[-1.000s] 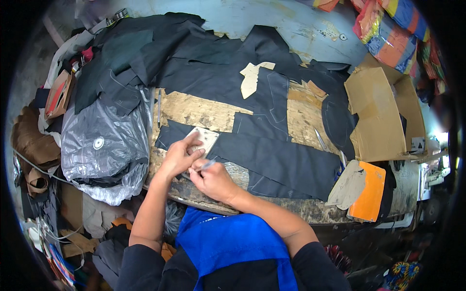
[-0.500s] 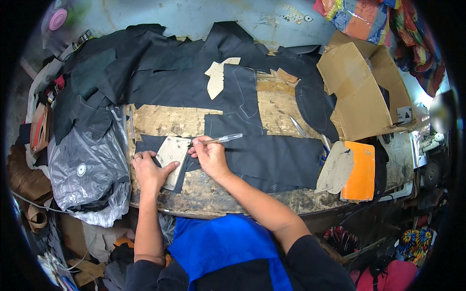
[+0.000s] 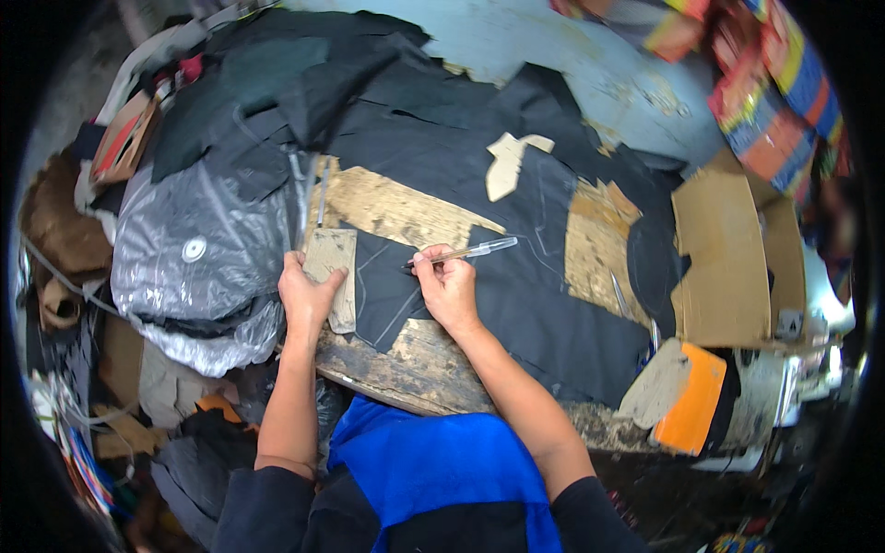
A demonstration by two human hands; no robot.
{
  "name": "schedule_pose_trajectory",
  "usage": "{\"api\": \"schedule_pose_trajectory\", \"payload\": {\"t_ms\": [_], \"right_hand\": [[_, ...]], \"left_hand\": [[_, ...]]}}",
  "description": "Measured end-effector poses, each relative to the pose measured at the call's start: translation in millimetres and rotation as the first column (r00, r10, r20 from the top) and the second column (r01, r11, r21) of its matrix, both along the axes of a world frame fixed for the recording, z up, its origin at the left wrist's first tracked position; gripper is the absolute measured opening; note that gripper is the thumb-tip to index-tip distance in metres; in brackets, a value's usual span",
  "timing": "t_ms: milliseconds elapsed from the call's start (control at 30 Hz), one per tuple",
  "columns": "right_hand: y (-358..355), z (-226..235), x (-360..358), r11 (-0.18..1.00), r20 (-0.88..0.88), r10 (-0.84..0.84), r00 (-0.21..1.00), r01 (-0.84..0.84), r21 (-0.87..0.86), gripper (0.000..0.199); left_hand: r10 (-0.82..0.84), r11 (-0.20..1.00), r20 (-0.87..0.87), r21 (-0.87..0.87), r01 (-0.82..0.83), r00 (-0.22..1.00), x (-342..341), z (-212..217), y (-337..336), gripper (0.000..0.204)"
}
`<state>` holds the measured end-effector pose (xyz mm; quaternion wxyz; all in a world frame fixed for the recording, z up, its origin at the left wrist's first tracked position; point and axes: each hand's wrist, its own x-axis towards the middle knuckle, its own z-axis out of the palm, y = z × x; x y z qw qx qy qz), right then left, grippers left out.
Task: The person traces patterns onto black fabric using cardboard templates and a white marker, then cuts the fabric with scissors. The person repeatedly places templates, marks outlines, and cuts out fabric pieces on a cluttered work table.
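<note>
At the left end of the work table, my left hand (image 3: 310, 288) grips a small beige card pattern piece (image 3: 343, 309), the thumb lying across its face. The pattern piece sits beside a black sheet piece (image 3: 383, 286) that bears pale drawn outlines. My right hand (image 3: 448, 288) pinches a clear-capped pen (image 3: 489, 247), its writing tip pointing left over the black sheet. A second cream pattern piece (image 3: 503, 170) of irregular shape rests on the dark sheets (image 3: 433, 157) farther back. Whether the black material is leather or cloth, I cannot tell.
Left of the table stands a plastic-wrapped bundle (image 3: 198, 244). A cardboard box (image 3: 724, 258) is at the right, with a beige card (image 3: 656, 385) and an orange panel (image 3: 691, 398) before it. A pointed metal blade (image 3: 619, 293) lies on the worn wood (image 3: 442, 369).
My left hand has shifted the pattern piece leftward off the black sheet, uncovering outlines there. The pen stays in my right hand. The whole view has turned and swung left.
</note>
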<state>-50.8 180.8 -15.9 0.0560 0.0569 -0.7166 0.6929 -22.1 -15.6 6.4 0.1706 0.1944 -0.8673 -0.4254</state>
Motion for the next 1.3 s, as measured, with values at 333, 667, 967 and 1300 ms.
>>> {"api": "schedule_pose_trajectory", "payload": {"t_ms": [333,667,967,1300], "right_hand": [[-32.6,5.8,-10.6,0.93,-0.265,0.158,0.951,-0.054,0.363,0.014],[-31.4,-1.9,-11.7,0.971,-0.239,0.047,0.97,0.012,0.24,0.011],[1.6,16.6,9.3,0.991,0.056,0.115,0.992,-0.118,0.056,0.017],[102.4,37.6,141.8,0.802,0.154,0.341,0.927,-0.202,-0.562,0.043]], "left_hand": [[0.11,0.99,-0.293,0.119,-0.078,0.95,6.0,-30.3,-3.4,0.049],[0.139,0.985,-0.227,0.129,-0.112,0.964,7.3,-23.2,-0.3,0.048],[0.057,0.923,-0.264,0.381,0.05,0.963,13.0,-4.8,2.1,0.035],[-0.782,0.586,-0.448,-0.294,0.755,0.433,83.1,30.7,87.8,0.024]]}}
